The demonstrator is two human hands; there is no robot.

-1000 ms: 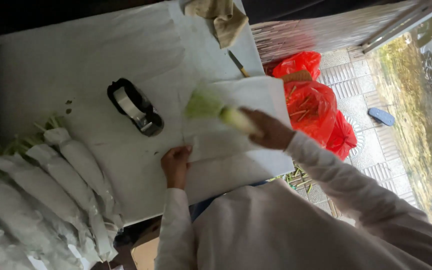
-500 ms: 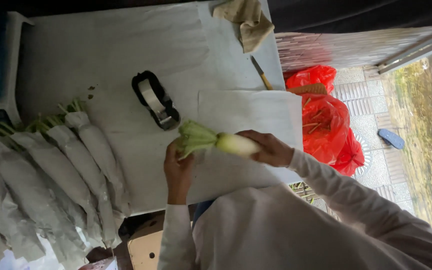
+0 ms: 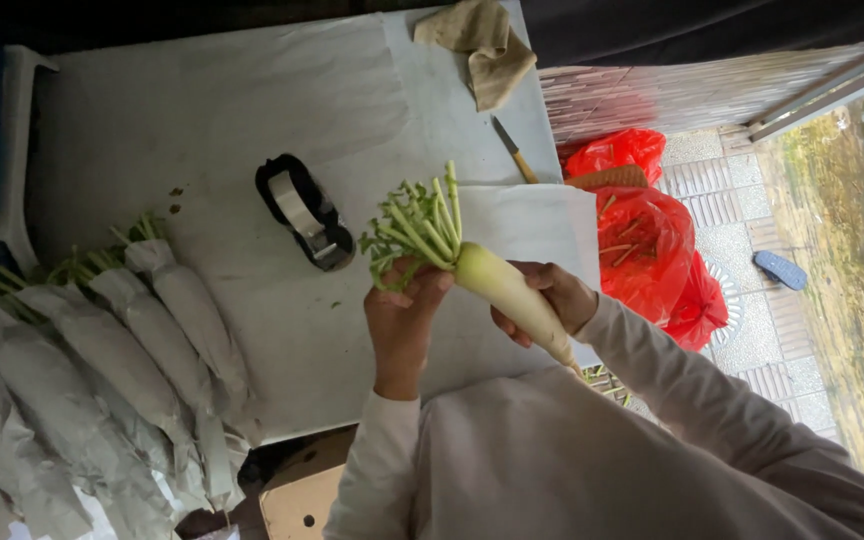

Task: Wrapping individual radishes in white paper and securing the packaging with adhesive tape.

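A long white radish [image 3: 505, 292] with cut green stalks is held up above the table. My right hand [image 3: 550, 300] grips its white body from behind. At the radish's top, my left hand [image 3: 404, 322] has its fingers on the green stalks [image 3: 414, 228]. Under both hands lies a sheet of white wrapping paper [image 3: 527, 226] on the white table [image 3: 232, 110]. A black tape dispenser [image 3: 304, 212] stands just left of the stalks.
Several radishes wrapped in white paper [image 3: 142, 340] lie in a row at the table's left. A beige cloth [image 3: 482, 40] and a small knife [image 3: 512, 148] lie at the far end. Red plastic bags [image 3: 647, 235] stand on the tiled floor at the right. A cardboard box [image 3: 302, 500] sits below the table edge.
The radish was raised off the paper and tilted, its stalks now pointing up. My left hand left the paper and moved onto the stalks.
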